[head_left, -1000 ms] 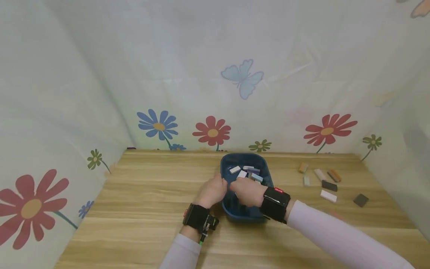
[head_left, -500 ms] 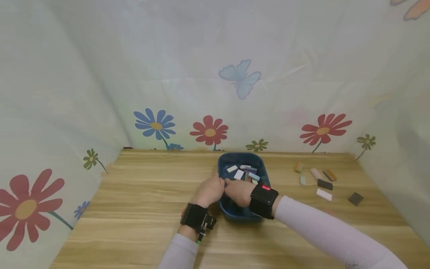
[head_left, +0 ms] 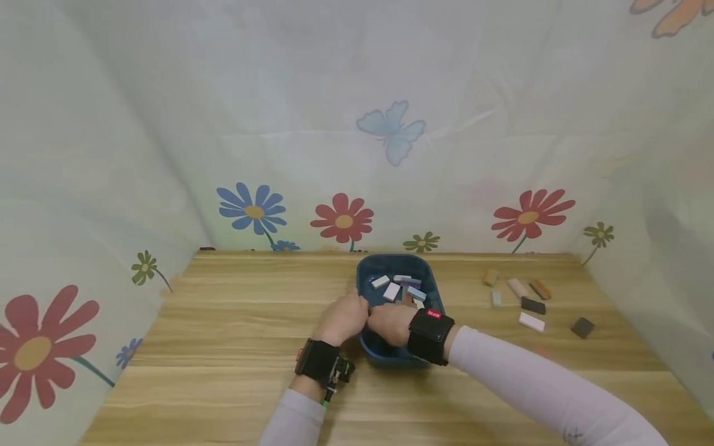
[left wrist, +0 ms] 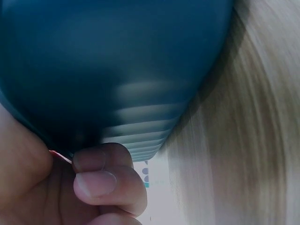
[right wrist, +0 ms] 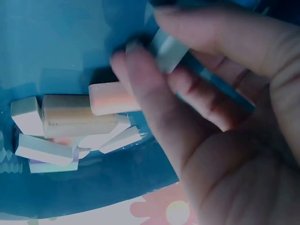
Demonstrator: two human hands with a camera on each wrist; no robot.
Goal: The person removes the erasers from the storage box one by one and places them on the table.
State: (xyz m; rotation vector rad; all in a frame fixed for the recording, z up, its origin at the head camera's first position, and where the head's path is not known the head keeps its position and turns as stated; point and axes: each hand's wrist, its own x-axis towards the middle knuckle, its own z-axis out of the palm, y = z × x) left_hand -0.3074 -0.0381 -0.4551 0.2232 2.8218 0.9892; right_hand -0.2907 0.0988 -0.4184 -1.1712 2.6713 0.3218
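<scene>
A dark blue plastic bin (head_left: 364,271) stands on the wooden table, several small rectangular blocks (head_left: 392,292) lying in its far half. My left hand (head_left: 344,317) grips its left rim; in the left wrist view, the fingers (left wrist: 119,187) curl against the bin's outer wall (left wrist: 103,56). Inside the bin, my right hand (head_left: 390,323) is close beside the left one. Its thumb and fingers pinch a small pale block (right wrist: 169,50) in the right wrist view. Near these fingers lie a pinkish block (right wrist: 113,97), a beige one (right wrist: 72,116) and several white ones.
Right of the bin, several loose blocks lie on the table, among them a white one (head_left: 532,321), a black one (head_left: 533,305) and a dark square one (head_left: 582,327). A flower-printed cloth (head_left: 312,155) hangs along the table's back edge.
My right hand has moved a little left inside the bin, closer to the left hand. The head view has turned slightly, so everything appears further left. My left hand keeps hold of the rim.
</scene>
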